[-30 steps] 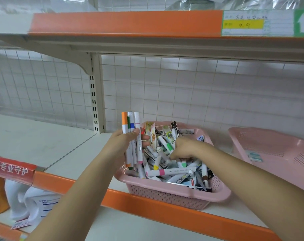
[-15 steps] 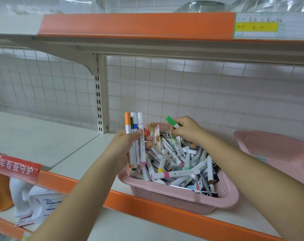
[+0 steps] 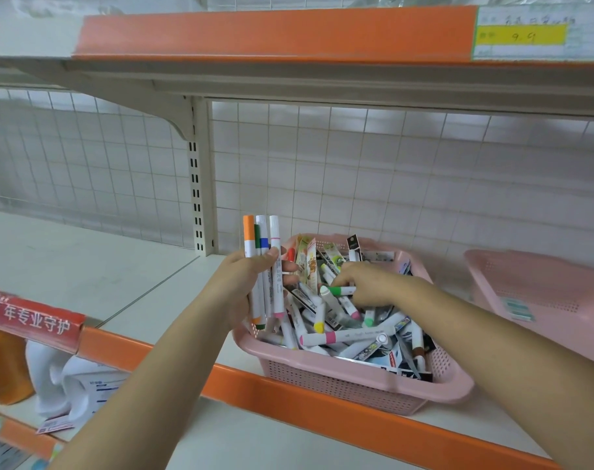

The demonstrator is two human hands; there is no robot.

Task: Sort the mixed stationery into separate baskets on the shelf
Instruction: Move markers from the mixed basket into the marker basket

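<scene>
We see the left hand point(image 3: 244, 279) closed round a bundle of markers point(image 3: 261, 232), thumb across the front of the white barrels and fingers wrapped behind. The bundle stands nearly upright just beside the left rim of the pink basket point(image 3: 339, 388), with orange, green, blue and pink caps showing at its ends. The right hand point(image 3: 367, 283) is low over the middle of that basket with its fingers curled, pinching a green-capped marker point(image 3: 338, 291) that lies roughly level, its cap pointing toward the left hand. We cannot tell whether that marker is lifted free or touches the pile beneath it. The basket sits at the front of the shelf point(image 3: 85, 266), its front wall against the orange edge strip point(image 3: 289, 395), and it is heaped with mixed stationery point(image 3: 346, 335): white markers with coloured bands, small printed packets and dark cards lying at all angles. A second pink basket point(image 3: 543, 286) sits on the same shelf to the right, apart from the first, with a small label point(image 3: 517, 308) on its floor. Behind both runs a white wire grid point(image 3: 390, 181). On the upper shelf edge a price tag point(image 3: 526, 35) shows a yellow band. Lower left, a red sign point(image 3: 31, 317) hangs above an orange bottle point(image 3: 4, 368) and a white container point(image 3: 68, 385).
</scene>
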